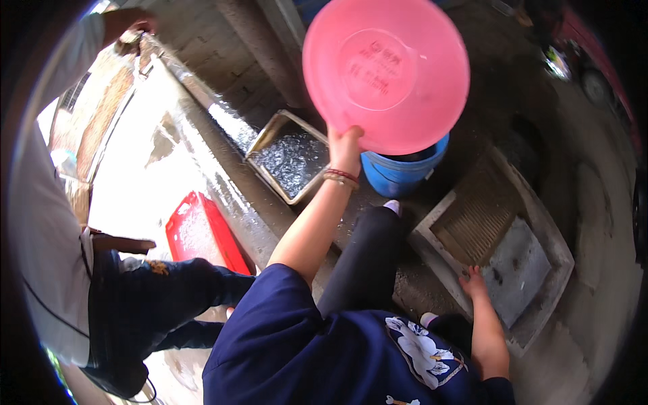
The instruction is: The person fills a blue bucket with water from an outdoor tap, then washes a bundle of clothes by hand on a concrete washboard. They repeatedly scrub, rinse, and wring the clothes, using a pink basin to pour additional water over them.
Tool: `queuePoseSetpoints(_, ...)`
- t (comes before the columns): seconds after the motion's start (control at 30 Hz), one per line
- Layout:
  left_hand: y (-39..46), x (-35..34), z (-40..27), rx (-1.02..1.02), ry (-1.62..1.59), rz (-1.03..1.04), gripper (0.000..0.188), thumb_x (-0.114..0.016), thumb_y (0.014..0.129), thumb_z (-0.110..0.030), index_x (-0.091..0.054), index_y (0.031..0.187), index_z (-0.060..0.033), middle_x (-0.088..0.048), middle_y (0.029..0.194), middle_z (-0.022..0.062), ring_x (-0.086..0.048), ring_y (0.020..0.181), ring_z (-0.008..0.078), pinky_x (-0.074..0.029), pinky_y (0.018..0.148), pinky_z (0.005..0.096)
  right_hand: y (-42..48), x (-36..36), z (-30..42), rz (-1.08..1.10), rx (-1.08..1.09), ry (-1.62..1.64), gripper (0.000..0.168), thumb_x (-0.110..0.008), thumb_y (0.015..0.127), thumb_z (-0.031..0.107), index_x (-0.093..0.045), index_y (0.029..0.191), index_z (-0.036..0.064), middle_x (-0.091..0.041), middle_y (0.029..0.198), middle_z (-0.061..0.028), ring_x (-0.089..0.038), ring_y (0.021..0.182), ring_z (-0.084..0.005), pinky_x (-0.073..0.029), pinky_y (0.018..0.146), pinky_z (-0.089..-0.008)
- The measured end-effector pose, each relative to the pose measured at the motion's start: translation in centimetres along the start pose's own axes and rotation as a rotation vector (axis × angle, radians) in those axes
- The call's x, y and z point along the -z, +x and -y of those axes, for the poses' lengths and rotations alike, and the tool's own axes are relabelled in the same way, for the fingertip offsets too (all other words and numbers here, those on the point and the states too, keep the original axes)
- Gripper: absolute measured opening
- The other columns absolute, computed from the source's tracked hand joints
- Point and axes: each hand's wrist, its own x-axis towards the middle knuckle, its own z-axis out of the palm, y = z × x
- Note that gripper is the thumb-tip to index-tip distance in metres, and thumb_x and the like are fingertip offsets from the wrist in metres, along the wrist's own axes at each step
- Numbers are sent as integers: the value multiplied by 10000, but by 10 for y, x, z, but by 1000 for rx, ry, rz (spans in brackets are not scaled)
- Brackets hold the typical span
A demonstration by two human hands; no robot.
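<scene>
My left hand, with a red bracelet and a pale one at the wrist, grips the rim of a round pink plastic basin. The basin bears writing on its base and is held up over a blue plastic bucket, hiding much of the bucket's mouth. My right hand is empty, its fingers apart, at the near edge of a concrete laundry sink. Whether it touches that edge I cannot tell. The sink has a ridged washboard part beside a smooth grey slab.
A rectangular tub of rippling water stands past my left forearm. A red plastic tray lies in bright light beyond a wet concrete ledge. Another person stands at the left, one hand raised. A red vehicle is at the far right.
</scene>
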Motion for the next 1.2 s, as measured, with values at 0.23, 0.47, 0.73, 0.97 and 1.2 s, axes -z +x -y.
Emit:
queuePoseSetpoints(0.23,0,176,-12,151,-361,-408,257,-480,730,-69,-426,938,72,-500,959,209,-538,869,349,-489,768,491,-8,1,6,-55,59,-6,693,-577,749,345,-273,1315,88,-199,1380,-120,-282,1231,-276,-300,982,-335)
queuePoseSetpoints(0.47,23,304,-29,38,-394,-826,335,-494,823,-196,-380,1043,30,-491,1030,196,-565,831,357,-565,592,450,10,-2,-8,-25,22,9,694,-578,745,334,-269,1317,92,-183,1382,-135,-278,1236,-260,-297,983,-338)
queuePoseSetpoints(0.73,35,379,-23,85,-254,-1015,466,-488,845,-278,-338,1192,-4,-478,1103,179,-556,876,354,-562,630,451,6,5,12,28,28,-2,721,-590,734,343,-260,1317,77,-158,1390,-123,-273,1239,-259,-269,996,-324)
queuePoseSetpoints(0.97,37,362,-25,42,-81,-1258,447,-454,837,-138,-277,1242,-75,-423,1136,194,-530,891,353,-557,566,495,13,10,13,27,-23,14,734,-596,726,328,-240,1328,103,-143,1395,-112,-265,1243,-256,-270,994,-323)
queuePoseSetpoints(1.2,40,418,-32,33,193,-1356,257,-422,796,-57,-411,1050,-27,-522,930,144,-562,688,294,-536,470,415,23,9,14,48,-14,18,720,-586,737,307,-230,1331,108,-146,1399,-91,-262,1244,-257,-272,992,-317)
